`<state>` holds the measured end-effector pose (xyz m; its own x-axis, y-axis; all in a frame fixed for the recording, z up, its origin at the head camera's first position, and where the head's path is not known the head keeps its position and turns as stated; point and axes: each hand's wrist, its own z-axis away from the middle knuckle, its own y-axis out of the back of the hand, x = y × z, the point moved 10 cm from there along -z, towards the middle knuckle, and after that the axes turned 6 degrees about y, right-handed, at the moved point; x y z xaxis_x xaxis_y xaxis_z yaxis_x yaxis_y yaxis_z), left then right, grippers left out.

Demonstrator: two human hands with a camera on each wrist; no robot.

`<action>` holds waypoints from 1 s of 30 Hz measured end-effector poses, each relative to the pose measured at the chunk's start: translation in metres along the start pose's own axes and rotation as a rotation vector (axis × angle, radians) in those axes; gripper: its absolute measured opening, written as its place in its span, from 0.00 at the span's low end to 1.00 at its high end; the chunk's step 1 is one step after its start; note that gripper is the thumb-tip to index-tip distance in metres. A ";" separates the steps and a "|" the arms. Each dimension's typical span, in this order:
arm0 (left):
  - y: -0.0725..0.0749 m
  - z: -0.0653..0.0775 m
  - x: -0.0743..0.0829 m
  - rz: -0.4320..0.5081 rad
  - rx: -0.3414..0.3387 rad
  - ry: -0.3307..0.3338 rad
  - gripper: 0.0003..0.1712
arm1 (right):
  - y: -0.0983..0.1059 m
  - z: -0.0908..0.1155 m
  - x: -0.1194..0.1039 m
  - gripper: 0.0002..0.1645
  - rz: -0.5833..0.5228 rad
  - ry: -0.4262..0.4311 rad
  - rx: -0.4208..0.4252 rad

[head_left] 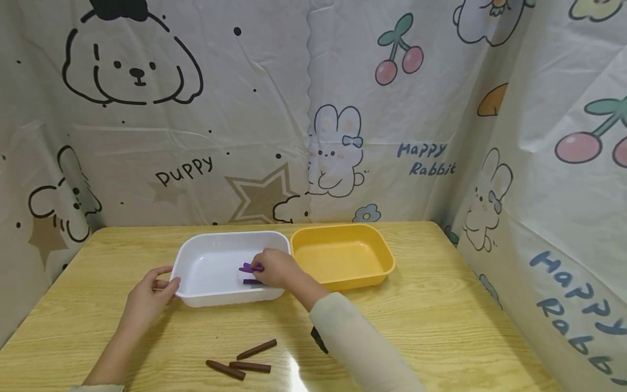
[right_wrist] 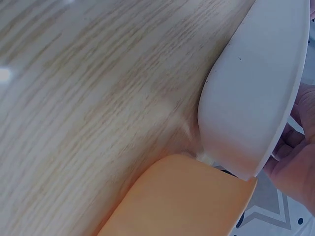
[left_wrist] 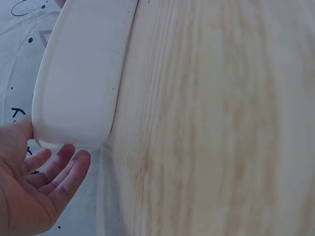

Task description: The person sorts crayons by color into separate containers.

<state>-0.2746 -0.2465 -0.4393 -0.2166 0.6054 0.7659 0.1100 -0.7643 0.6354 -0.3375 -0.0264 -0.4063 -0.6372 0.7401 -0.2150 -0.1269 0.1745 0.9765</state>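
A white tray (head_left: 210, 299) stands on the table. At its left end my left hand (head_left: 149, 294) holds the rim, the thumb on the edge; in the left wrist view the left hand's fingers (left_wrist: 64, 182) lie loosely bent by the end wall. My right hand (head_left: 276, 268) reaches into the tray's right part and pinches purple sticks (head_left: 246, 267). Another dark purple stick (head_left: 251, 282) lies on the tray floor just below that hand, partly hidden by it. In the right wrist view the right hand (right_wrist: 295, 157) shows beyond the tray's wall, its fingertips hidden.
A yellow tray (head_left: 343, 284) stands against the white tray's right side. Three brown sticks (head_left: 250, 367) lie on the wooden table (head_left: 441, 326) near its front. A small black object (head_left: 319, 340) shows beside the right sleeve. Printed sheets (head_left: 274, 109) hang behind and at both sides.
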 end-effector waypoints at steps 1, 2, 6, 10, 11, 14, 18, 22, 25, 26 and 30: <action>0.000 0.000 0.000 0.001 -0.001 0.000 0.33 | 0.000 0.000 0.000 0.10 0.003 -0.002 -0.001; 0.000 0.000 0.000 0.001 -0.001 0.000 0.33 | -0.001 0.000 0.000 0.09 0.001 -0.005 -0.001; 0.000 0.001 0.000 0.005 0.003 -0.001 0.33 | -0.001 0.000 -0.002 0.09 0.004 -0.009 -0.002; 0.001 0.001 0.001 0.006 0.005 -0.002 0.32 | -0.001 -0.001 -0.001 0.10 -0.011 -0.027 -0.004; 0.001 0.001 0.001 0.005 0.005 -0.001 0.32 | -0.001 -0.001 0.000 0.10 -0.019 -0.034 -0.005; 0.000 0.001 0.001 0.002 0.003 -0.004 0.32 | -0.001 -0.001 0.002 0.10 -0.025 -0.044 -0.001; -0.001 0.001 0.000 -0.002 0.002 -0.002 0.32 | 0.001 0.000 0.004 0.10 -0.017 -0.039 0.009; -0.001 0.000 -0.001 -0.006 -0.001 0.005 0.33 | 0.003 0.004 0.008 0.10 -0.036 -0.047 0.014; -0.001 0.000 -0.001 -0.008 -0.001 0.007 0.33 | 0.005 0.006 0.011 0.11 -0.036 -0.052 0.016; -0.001 0.000 -0.001 -0.006 0.001 0.008 0.33 | 0.006 0.007 0.011 0.11 -0.032 -0.051 0.017; -0.001 0.000 -0.002 -0.005 0.008 0.011 0.32 | 0.011 0.009 0.011 0.11 -0.015 -0.038 0.021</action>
<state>-0.2742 -0.2468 -0.4410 -0.2279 0.6070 0.7613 0.1168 -0.7592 0.6403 -0.3393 -0.0110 -0.3978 -0.6059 0.7613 -0.2308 -0.1200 0.1993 0.9726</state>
